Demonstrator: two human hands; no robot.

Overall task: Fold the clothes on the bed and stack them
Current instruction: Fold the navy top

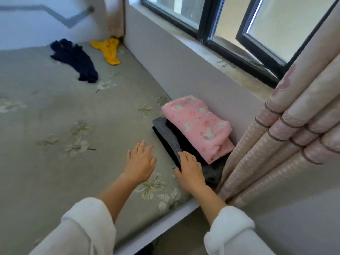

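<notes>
A stack of folded clothes lies at the bed's right edge by the wall: a pink printed garment (pixel 197 127) on top, a grey one (pixel 168 134) and a black one (pixel 185 142) beneath. My right hand (pixel 190 170) rests flat with straight fingers on the stack's near corner. My left hand (pixel 140 161) hovers open over the bedsheet just left of the stack, holding nothing. Far off near the headboard lie an unfolded dark navy garment (pixel 75 59) and a crumpled yellow garment (pixel 109 49).
The bed (pixel 55 116) has a grey-green floral sheet. A grey padded wall panel (pixel 184 67) runs along its right side under a window sill (pixel 244 72). Pink pleated curtains (pixel 287 137) hang right beside the stack. The bed's near edge (pixel 165 219) is in front of me.
</notes>
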